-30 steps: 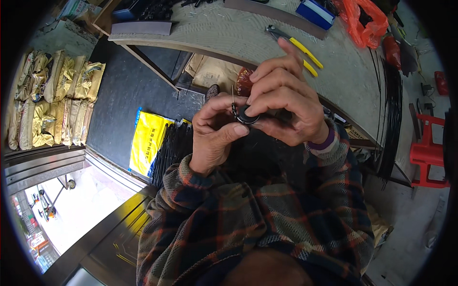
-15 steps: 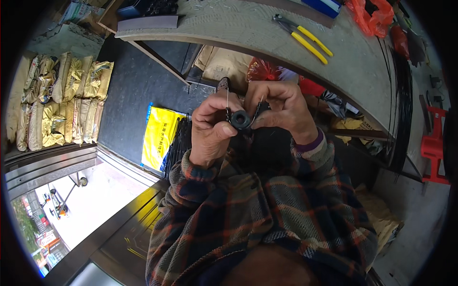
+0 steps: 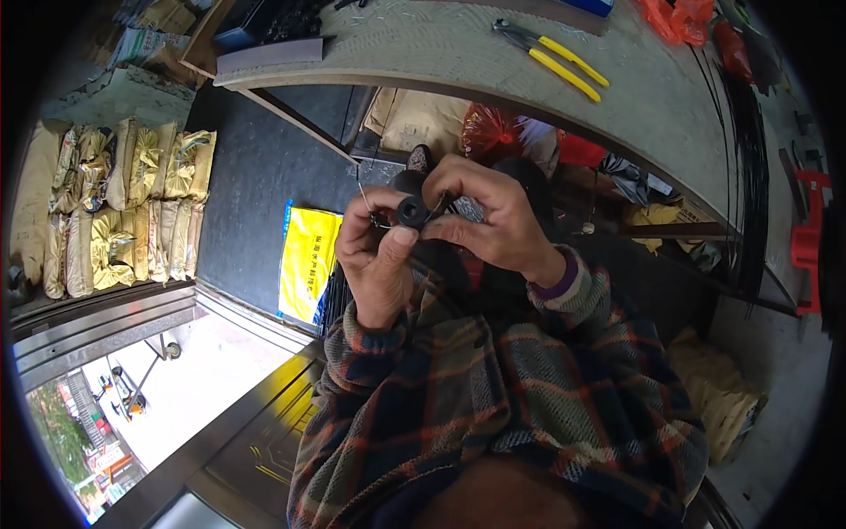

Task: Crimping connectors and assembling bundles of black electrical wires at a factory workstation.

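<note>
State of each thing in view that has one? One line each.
Left hand: fingers closed on the black ring
Right hand: fingers bent beside the ring, grip unclear
Black ring: held, hole facing the camera
Pliers: lying on table, handles apart
Yellow packet: lying flat
Red plastic bag: crumpled, on table
Wrapped bundles: in two rows

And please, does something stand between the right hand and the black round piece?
Nothing visible blocks the way: the right hand is close beside the black round piece, held by the left hand. A dark strand shows in the right hand's pinch.
</note>
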Tool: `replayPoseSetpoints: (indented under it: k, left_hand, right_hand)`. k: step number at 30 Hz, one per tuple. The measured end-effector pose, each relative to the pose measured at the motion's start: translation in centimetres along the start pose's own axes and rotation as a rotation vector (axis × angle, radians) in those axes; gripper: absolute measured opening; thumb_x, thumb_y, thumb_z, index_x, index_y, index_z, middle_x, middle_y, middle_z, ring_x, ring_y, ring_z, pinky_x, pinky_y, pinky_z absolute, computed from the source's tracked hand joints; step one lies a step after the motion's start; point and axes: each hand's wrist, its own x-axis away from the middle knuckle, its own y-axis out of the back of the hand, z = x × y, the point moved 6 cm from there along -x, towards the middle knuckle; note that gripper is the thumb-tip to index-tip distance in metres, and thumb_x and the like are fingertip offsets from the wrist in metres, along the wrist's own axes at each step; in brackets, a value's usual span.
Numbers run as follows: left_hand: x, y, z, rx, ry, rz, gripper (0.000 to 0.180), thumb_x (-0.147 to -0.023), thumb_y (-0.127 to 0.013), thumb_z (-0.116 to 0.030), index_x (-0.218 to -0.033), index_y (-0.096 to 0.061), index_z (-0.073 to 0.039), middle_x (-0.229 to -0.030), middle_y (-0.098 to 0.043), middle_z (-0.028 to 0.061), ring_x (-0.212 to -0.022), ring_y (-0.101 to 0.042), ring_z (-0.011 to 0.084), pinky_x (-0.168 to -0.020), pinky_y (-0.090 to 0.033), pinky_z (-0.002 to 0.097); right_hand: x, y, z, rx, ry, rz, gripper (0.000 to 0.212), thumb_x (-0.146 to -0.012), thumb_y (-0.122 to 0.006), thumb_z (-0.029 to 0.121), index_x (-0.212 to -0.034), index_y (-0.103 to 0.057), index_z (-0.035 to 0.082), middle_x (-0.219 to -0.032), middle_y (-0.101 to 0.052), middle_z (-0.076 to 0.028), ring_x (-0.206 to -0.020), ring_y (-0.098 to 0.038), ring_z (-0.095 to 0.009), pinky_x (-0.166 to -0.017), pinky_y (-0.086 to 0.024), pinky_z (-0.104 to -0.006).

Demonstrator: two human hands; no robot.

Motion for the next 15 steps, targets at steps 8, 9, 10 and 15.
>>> replayPoseSetpoints:
  k: [8, 9, 10, 15]
  left_hand:
    - [-0.3, 0.4, 0.2, 0.005, 0.075, 0.171, 0.031, -0.072, -0.068, -0.024, -0.088, -0.055, 0.000, -0.083, -0.050, 0.0033, -0.075, -0.045, 0.0099, -0.069, -0.035, 0.0210]
    - [-0.5, 0.3, 0.1, 0.005, 0.066, 0.162, 0.033, -0.072, -0.069, -0.026, -0.087, -0.055, -0.001, -0.082, -0.050, 0.0035, -0.074, -0.045, 0.0100, -0.068, -0.035, 0.0210]
    - [-0.5, 0.6, 0.0, -0.001, 0.070, 0.161, 0.033, -0.072, -0.069, -0.026, -0.087, -0.055, -0.001, -0.082, -0.050, 0.0035, -0.074, -0.045, 0.0100, -0.068, -0.035, 0.0210]
    - [-0.6, 0.7, 0.4, 0.089, 0.148, 0.353, 0.034, -0.072, -0.070, -0.031, -0.082, -0.055, -0.002, -0.076, -0.048, 0.0031, -0.069, -0.045, 0.0117, -0.063, -0.036, 0.0228]
  right_hand:
    - [-0.5, -0.8, -0.7, -0.053, -0.080, 0.266, 0.025, -0.066, -0.075, 0.012, -0.078, -0.055, 0.003, -0.072, -0.053, -0.002, -0.068, -0.050, -0.010, -0.060, -0.039, -0.0232]
    - [-0.9, -0.9, -0.7, -0.099, -0.126, 0.267, 0.026, -0.066, -0.076, 0.013, -0.079, -0.055, 0.003, -0.072, -0.053, -0.002, -0.069, -0.050, -0.009, -0.060, -0.040, -0.0228]
    - [-1.1, -1.1, -1.0, -0.148, -0.173, 0.273, 0.027, -0.065, -0.076, 0.013, -0.079, -0.055, 0.003, -0.072, -0.053, -0.001, -0.069, -0.050, -0.008, -0.061, -0.040, -0.0224]
    - [-1.0, -1.3, -1.9, -0.369, -0.181, 0.408, 0.028, -0.065, -0.077, 0.013, -0.081, -0.056, 0.003, -0.072, -0.054, 0.000, -0.068, -0.051, -0.007, -0.060, -0.041, -0.0219]
